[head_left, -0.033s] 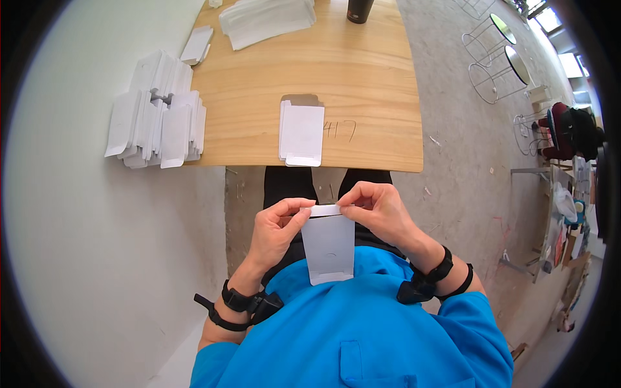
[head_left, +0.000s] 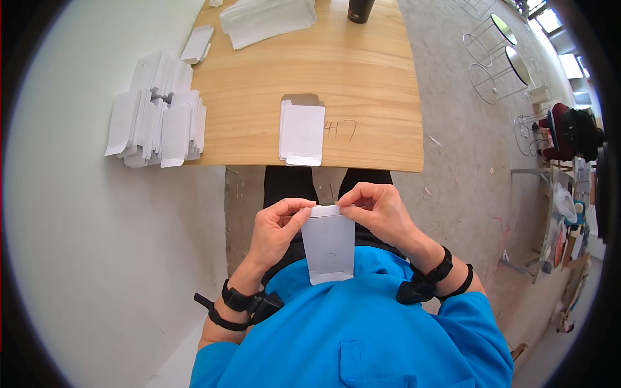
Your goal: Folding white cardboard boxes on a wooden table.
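Note:
A white paperboard box [head_left: 328, 249] rests against my blue shirt, its far end pinched between my two hands. My left hand [head_left: 275, 231] has thumb and fingers closed on the left corner of the folded end flap. At the right corner, thumb and forefinger of my right hand [head_left: 378, 213] are closed on the same flap. The flap lies nearly flush against the box's front panel, which has a small curved cut in it. At the near end, a small flap sits against the shirt. Fingertips hide the flap's two corners.
The wooden table [head_left: 375, 77] ahead bears a small pile of white boxes [head_left: 304, 132] at its near edge. Many flat white boxes [head_left: 155, 119] are stacked at its left, by the wall. White paperboard sheets [head_left: 268, 22] and a dark cup [head_left: 359, 10] stand farther back. Stools [head_left: 516, 64] are at right.
The dark gap beneath the box's end flap has closed, so the flap now sits against the front panel. Both hands keep their grip in nearly the same place.

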A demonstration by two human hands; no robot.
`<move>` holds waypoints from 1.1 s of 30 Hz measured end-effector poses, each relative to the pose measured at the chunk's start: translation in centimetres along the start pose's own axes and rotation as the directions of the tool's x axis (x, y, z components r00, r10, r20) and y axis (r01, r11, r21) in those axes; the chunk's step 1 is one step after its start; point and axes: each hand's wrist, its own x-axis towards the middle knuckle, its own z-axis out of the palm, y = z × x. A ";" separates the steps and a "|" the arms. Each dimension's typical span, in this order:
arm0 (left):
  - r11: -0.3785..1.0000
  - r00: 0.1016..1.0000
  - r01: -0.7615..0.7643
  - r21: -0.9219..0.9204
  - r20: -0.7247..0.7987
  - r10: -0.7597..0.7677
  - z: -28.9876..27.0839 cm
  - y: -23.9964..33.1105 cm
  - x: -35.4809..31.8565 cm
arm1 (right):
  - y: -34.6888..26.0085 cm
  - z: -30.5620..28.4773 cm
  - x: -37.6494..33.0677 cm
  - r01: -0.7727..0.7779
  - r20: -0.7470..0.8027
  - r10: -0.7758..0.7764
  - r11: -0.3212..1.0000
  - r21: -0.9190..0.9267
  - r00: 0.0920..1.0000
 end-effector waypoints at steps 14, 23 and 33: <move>0.998 0.991 -0.045 0.037 0.128 0.040 -0.7 -0.7 0.0 | 0.8 0.0 -2.0 0.053 0.022 -0.054 0.998 0.035 0.998; 0.996 0.991 -0.061 0.058 0.125 0.053 -0.7 -0.9 -0.1 | 1.6 -0.3 -2.0 0.122 0.035 -0.124 0.992 0.044 0.992; 0.980 0.985 -0.171 0.098 0.024 0.170 -1.1 -1.2 0.2 | 1.5 1.2 -1.6 0.031 -0.030 -0.028 0.991 0.130 0.999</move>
